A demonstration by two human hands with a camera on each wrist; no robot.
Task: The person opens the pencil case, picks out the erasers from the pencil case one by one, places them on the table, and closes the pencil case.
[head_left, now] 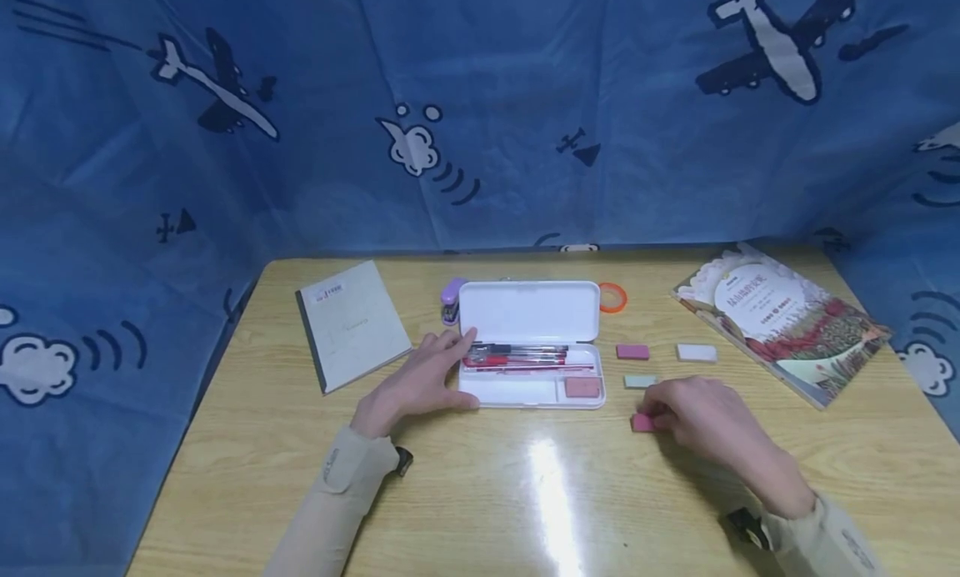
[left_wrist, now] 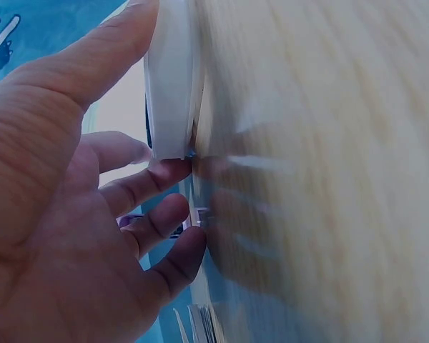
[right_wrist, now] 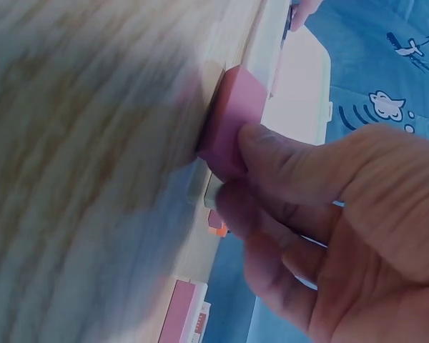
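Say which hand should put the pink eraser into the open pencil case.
Probably right. The right hand already pinches the pink eraser on the table beside the pencil case; the left hand steadies the case's left end.

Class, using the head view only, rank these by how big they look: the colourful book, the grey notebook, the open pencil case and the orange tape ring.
1. Colourful book
2. Open pencil case and grey notebook: too close in size to rank.
3. Orange tape ring, clearly smallest.
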